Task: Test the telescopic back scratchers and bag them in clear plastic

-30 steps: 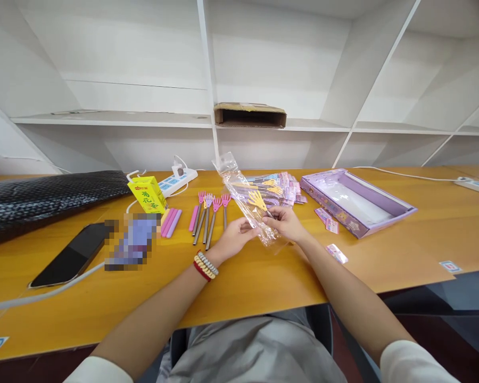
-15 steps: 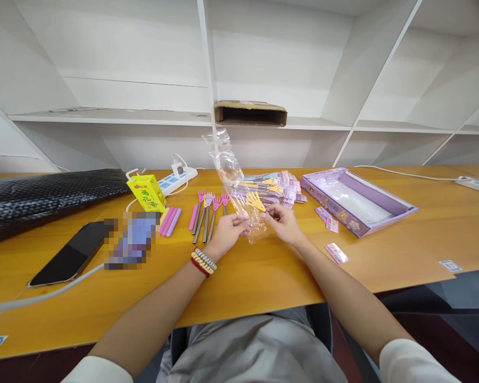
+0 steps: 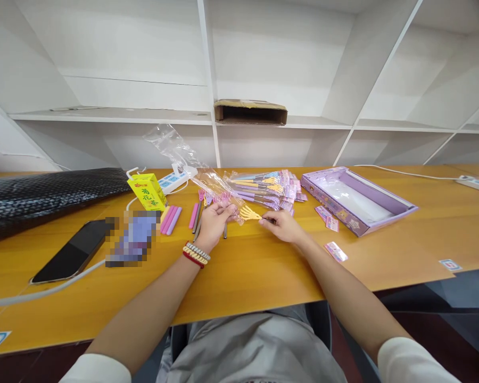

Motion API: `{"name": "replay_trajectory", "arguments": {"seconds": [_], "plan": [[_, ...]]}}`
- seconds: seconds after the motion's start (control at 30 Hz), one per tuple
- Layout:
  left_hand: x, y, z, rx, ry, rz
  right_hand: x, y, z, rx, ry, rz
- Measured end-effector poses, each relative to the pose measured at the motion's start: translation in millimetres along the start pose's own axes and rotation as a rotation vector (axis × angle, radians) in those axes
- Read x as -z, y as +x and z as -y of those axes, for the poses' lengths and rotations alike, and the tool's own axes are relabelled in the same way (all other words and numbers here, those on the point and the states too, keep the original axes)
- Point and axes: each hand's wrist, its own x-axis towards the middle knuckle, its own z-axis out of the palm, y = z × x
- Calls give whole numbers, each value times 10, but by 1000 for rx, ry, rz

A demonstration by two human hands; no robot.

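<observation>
My left hand [image 3: 214, 223] is closed on the lower end of a long clear plastic bag [image 3: 183, 154], which trails up and to the left. My right hand [image 3: 283, 226] pinches the dark handle of a yellow hand-shaped piece [image 3: 249, 213], whose fingers point left toward the bag's end. Partly hidden behind my left hand, several pink and purple hand-shaped pieces [image 3: 201, 195] with metal rods lie on the table. Beyond my right hand is a pile of wrapped pieces [image 3: 263, 186] with printed cards.
A purple tray box [image 3: 359, 226] stands at the right, near small cards [image 3: 336, 251]. Pink and purple tubes [image 3: 171, 221], a yellow drink carton [image 3: 147, 192], a power strip [image 3: 171, 183], a black phone [image 3: 69, 254] and a black wrapped bundle [image 3: 51, 197] are on the left.
My left hand has moved left with the clear bag, which now leans further left. The yellow piece in my right hand is now apart from my left hand's bag, slightly lower.
</observation>
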Motion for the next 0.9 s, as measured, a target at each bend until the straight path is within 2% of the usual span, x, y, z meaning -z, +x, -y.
{"name": "replay_trajectory", "arguments": {"seconds": [0.17, 0.5, 0.9], "plan": [[-42, -46, -1, -1, -45, 41, -27, 5, 41, 8, -17, -13], [-30, -68, -118, 35, -176, 74, -42, 19, 69, -54, 14, -151], [-118, -171, -56, 104, -132, 153, -65, 17, 128, -33, 49, -120]]}}
